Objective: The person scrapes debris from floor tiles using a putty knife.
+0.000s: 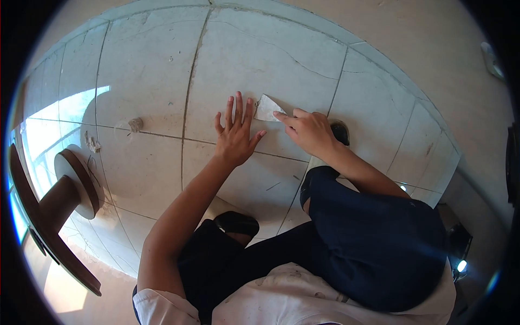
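Observation:
My left hand (235, 132) lies palm down on the pale tiled floor (146, 59), its fingers spread and holding nothing. Just right of its fingertips is a flat white piece (268, 109), roughly triangular, with a worn, dirty left edge. What it is made of I cannot make out. My right hand (310, 131) is curled at the piece's right corner. Its index finger presses on the top, while the other fingers are bent under and partly hidden.
A greyish lump (135, 125) sits on the tiles to the left, near crumbled debris (92, 142). At far left stands a dark brown round-based object (76, 184). My shoes (236, 223) rest on the floor below my hands. A wall (433, 54) borders the tiles.

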{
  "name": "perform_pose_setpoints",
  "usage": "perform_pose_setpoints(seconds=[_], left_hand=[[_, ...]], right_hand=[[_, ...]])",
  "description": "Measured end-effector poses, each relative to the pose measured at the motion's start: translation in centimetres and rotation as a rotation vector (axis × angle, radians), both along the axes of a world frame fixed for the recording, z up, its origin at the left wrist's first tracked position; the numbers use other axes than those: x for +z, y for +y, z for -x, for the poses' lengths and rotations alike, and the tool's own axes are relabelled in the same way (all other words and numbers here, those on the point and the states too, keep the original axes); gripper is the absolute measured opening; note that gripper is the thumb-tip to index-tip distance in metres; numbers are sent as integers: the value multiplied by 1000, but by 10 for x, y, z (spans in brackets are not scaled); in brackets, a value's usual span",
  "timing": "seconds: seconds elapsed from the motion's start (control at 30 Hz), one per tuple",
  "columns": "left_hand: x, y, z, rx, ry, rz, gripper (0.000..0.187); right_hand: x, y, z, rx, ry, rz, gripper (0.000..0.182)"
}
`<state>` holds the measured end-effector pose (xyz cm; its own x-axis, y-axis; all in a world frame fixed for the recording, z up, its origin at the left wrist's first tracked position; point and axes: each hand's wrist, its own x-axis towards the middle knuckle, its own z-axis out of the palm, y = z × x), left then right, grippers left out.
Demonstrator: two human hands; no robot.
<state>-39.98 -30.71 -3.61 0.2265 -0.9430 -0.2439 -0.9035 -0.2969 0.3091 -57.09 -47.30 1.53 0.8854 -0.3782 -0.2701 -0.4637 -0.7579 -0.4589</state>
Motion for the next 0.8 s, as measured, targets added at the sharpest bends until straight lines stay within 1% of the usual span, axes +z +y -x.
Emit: perform_pose_setpoints(seconds=[0.43, 0.5, 0.57, 0.8], left_hand=[[-5, 1, 0, -14, 1, 41, 83], [-6, 1, 1, -5, 2, 44, 83], [-5, 1, 2, 1, 0, 47, 83], [-5, 2, -4, 9, 18, 12, 77]], right_hand=[[-16, 4, 6, 6, -62, 24, 45], [-24, 6, 7, 12, -153, 55, 51], [-29, 7, 6, 14, -163, 59, 52], [-35, 9, 9, 2, -185, 66, 52]])
